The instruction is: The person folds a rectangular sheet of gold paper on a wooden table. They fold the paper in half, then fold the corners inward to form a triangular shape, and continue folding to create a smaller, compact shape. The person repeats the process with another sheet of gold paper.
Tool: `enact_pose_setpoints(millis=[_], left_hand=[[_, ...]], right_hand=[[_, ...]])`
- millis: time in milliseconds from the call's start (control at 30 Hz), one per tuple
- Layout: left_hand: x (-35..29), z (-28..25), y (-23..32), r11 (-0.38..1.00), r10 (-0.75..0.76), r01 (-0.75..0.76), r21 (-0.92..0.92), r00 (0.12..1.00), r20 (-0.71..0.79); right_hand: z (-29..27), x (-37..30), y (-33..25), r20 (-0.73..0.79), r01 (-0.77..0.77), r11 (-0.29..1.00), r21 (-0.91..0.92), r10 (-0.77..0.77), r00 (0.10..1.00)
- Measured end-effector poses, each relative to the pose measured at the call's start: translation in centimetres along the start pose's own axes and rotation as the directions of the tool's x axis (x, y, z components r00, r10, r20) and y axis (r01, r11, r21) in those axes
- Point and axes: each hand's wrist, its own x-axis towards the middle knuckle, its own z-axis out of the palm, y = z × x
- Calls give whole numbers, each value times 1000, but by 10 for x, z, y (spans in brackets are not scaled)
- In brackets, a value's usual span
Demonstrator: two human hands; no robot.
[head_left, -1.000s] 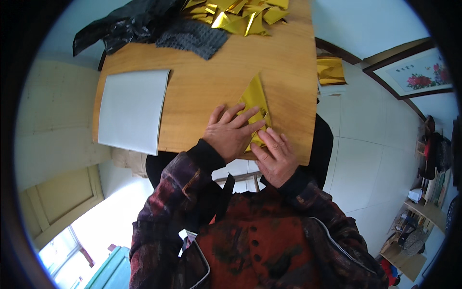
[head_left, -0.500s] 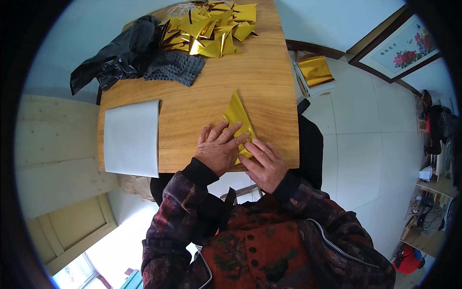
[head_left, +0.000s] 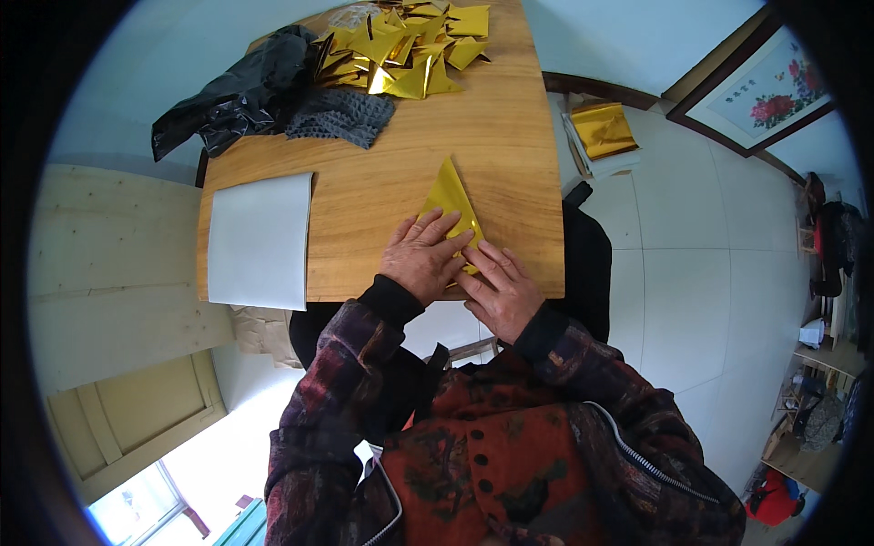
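Observation:
A folded triangle of shiny gold paper [head_left: 452, 193] lies on the wooden table near its front edge, with one sharp corner pointing away from me. My left hand [head_left: 422, 255] rests flat across its lower left part, fingers stretched out. On the lower right edge of the paper, my right hand [head_left: 503, 291] presses with extended fingertips, its thumb apart and close to the left fingers. Both hands cover the near end of the paper, so the fold there is hidden.
Folded gold paper pieces [head_left: 410, 55] are heaped at the table's far end beside a black plastic bag [head_left: 241, 96] and dark textured cloth [head_left: 341, 116]. A grey-white sheet [head_left: 259, 241] lies at left. Gold sheets [head_left: 603, 130] sit low beyond the table's right edge.
The view has shifted slightly. My hands stay on the gold paper, and less of its near end shows between them now.

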Motion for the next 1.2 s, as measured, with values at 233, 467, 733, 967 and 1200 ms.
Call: enact_pose_setpoints(millis=[233,467,733,967,1200], left_hand=[[-3,8,0,998,-20,16,-68,998,-56],[-3,9,0,995,-17,9,-95,996,-84],[-3,10,-1,993,-19,7,-115,995,-102],[-3,13,-3,992,-15,1,-129,994,-106],[-2,14,-4,991,-22,8,-130,994,-108]], right_hand=[[-37,-8,21,122,-492,607,624,547,828],[-33,12,31,606,-732,130,669,475,638],[-42,33,37,739,-844,71,532,446,504],[-46,50,28,729,-867,376,326,484,484],[-46,46,27,709,-857,342,385,485,512]])
